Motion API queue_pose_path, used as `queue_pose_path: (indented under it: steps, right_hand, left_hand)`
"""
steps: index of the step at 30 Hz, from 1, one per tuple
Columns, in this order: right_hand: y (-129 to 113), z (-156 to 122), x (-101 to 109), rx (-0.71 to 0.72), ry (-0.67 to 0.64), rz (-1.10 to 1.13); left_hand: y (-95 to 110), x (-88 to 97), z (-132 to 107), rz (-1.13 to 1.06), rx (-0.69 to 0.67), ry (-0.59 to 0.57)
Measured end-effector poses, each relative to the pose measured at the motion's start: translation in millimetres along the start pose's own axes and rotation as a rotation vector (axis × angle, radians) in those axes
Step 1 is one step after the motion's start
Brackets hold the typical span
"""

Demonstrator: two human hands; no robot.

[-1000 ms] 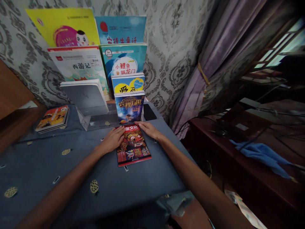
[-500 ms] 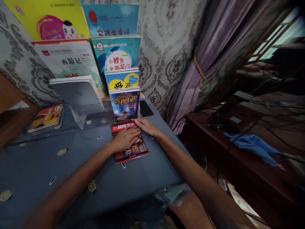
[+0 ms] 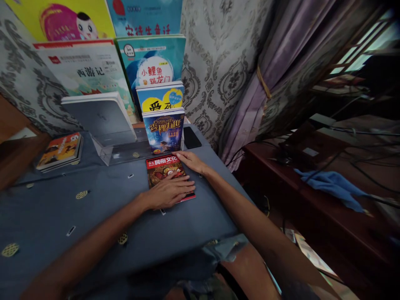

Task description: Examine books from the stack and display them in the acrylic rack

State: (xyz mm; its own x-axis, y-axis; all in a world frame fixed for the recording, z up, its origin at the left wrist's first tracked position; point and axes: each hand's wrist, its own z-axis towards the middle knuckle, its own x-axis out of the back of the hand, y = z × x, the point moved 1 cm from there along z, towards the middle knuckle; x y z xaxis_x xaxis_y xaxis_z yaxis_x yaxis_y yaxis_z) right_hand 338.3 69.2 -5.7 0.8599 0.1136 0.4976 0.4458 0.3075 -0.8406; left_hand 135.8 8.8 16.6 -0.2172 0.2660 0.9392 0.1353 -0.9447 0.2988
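A red-and-dark book [image 3: 161, 170] lies flat on the blue cloth, its cover facing up. Across its lower half rests my left hand [image 3: 170, 191], palm down with the fingers stretched toward the right. My right hand [image 3: 191, 161] is at the book's upper right corner, fingers extended and the tips by its top edge. Just behind stands a dark blue book [image 3: 164, 131] with upside-down lettering, in the front row of a clear stand [image 3: 108, 155].
Taller books, including a white one [image 3: 87, 71] and a teal one [image 3: 154, 58], stand behind. An orange stack [image 3: 61, 151] lies at left. A black phone [image 3: 191, 137] lies right of the stand. Beyond the table edge is a dark red desk [image 3: 312, 196] with cables and a blue cloth [image 3: 334, 187].
My left hand has slid down the book's cover, toward me, baring the upper part of its picture. My right hand stays by the top right corner. The view has tilted slightly.
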Motion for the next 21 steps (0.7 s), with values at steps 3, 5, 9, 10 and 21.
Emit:
queue_pose_path:
  steps: [3, 5, 9, 10, 21]
  right_hand:
    - [1, 0, 0, 0.001, -0.002, 0.005]
    - [1, 0, -1, 0.002, -0.001, 0.006]
    - [0, -1, -1, 0.017, -0.001, -0.015]
    - [-1, -1, -2, 0.022, 0.001, -0.034]
    - [-2, -5, -6, 0.107, 0.001, -0.272]
  left_hand:
    - [7, -1.2, -3, -0.014, -0.037, -0.004]
    - [9, -1.5, -4, -0.018, -0.045, 0.002]
    - [12, -1.7, -3, -0.015, -0.032, -0.008]
    - [13, -1.7, -3, -0.012, -0.031, -0.014]
    - [-61, 7.5, -54, 0.099, 0.384, 0.344]
